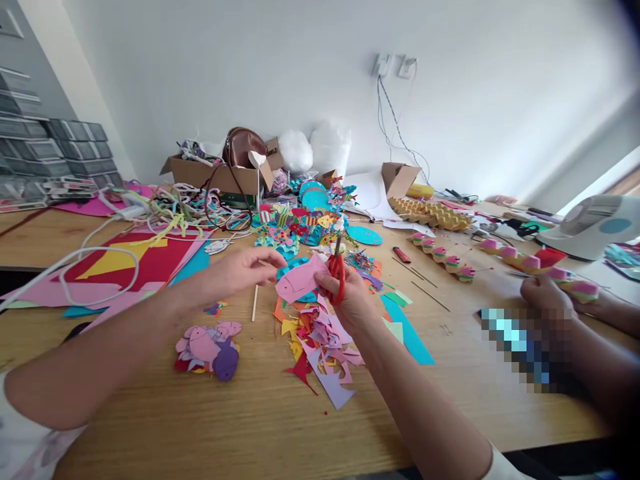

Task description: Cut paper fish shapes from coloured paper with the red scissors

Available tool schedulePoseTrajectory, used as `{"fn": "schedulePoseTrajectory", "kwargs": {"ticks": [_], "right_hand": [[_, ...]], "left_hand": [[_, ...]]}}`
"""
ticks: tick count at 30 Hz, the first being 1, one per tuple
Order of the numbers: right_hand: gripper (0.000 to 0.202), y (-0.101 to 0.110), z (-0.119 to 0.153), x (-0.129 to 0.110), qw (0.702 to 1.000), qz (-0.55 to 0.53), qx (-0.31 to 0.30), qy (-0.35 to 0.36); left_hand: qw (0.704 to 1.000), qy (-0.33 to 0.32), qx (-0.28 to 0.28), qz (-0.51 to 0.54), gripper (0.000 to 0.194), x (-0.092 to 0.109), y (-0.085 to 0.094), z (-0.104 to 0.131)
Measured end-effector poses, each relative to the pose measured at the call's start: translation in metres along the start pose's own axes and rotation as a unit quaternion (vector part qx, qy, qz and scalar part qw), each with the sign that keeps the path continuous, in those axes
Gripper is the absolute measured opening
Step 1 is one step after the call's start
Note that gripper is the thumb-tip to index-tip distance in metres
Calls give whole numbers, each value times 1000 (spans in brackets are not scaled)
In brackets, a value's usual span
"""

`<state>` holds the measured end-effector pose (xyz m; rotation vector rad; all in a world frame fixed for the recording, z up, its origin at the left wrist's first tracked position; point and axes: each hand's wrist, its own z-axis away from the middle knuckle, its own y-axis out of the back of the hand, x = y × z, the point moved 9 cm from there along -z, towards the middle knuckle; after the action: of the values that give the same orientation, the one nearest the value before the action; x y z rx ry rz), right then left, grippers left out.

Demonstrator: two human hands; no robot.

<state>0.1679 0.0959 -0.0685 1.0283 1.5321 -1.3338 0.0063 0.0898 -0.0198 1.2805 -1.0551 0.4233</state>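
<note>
In the head view, the right hand (pixel 345 293) is closed around red scissors (pixel 341 283) and pinches the tail end of a pink paper fish (pixel 300 280). The scissors point up, away from the person. The fish is in the air over the table (pixel 280 427), between the two hands. It has an eye and some lines on it.

The left hand (pixel 247 272) is open, with its fingers a bit bent. It is right by the fish, but I cannot tell if it touches it. A thin stick (pixel 255 303) is on the table just below this hand.

Nearer the person, on the left, there is a pile of cut paper fish (pixel 203 347). A purple fish (pixel 226 361) is at its right side. Under the held fish and nearer the person is a messy heap of paper scraps (pixel 327 333). They are pink, purple, yellow and red.

Big sheets of colored paper (pixel 150 267) are on the left. At the back is a cardboard box (pixel 193 172) with a brown bag (pixel 245 147). On the right, another person's hand (pixel 547 300) is by a bumpy painted strip (pixel 555 273).
</note>
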Motion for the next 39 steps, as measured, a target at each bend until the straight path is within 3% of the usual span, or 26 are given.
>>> {"fn": "schedulePoseTrajectory", "kwargs": {"ticks": [2, 3, 4, 8, 13, 19, 26, 29, 33, 34, 35, 36, 39], "right_hand": [[33, 7, 1, -1, 1000, 3, 11, 0], [32, 10, 2, -1, 1000, 4, 14, -3], [32, 13, 3, 0, 1000, 5, 17, -7], [30, 22, 6, 4, 999, 8, 27, -19], [29, 29, 5, 10, 999, -6, 40, -21], [25, 32, 4, 12, 999, -16, 31, -9], [27, 32, 5, 11, 999, -21, 31, -9], [28, 33, 5, 13, 999, -21, 31, -18], [29, 37, 4, 14, 999, -19, 33, -24], [29, 37, 4, 13, 999, -18, 34, -22], [29, 37, 4, 11, 999, -16, 34, -18], [29, 36, 4, 9, 999, -15, 34, -14], [28, 30, 7, -2, 1000, -7, 27, 5]], "left_hand": [[993, 2, 35, -110, 24, -15, 27, 4], [981, 8, 27, -191, 21, -27, 34, 7], [964, 17, -13, -264, 17, -41, 34, 10], [949, 51, -65, -304, 5, -97, 30, 26], [945, 52, -70, -314, 13, -122, 22, 38], [950, 53, -78, -298, 13, -123, 24, 41], [964, 61, -32, -258, 10, -128, 32, 35], [972, 69, 3, -225, 11, -117, 41, 33], [983, 74, 74, -153, 14, -81, 69, 33], [987, 77, 97, -107, 15, -71, 77, 33], [985, 82, 144, 54, 12, -65, 85, 34], [962, 78, 156, 208, 10, -58, 84, 32], [946, 63, 124, 292, 13, -30, 61, 22]]}}
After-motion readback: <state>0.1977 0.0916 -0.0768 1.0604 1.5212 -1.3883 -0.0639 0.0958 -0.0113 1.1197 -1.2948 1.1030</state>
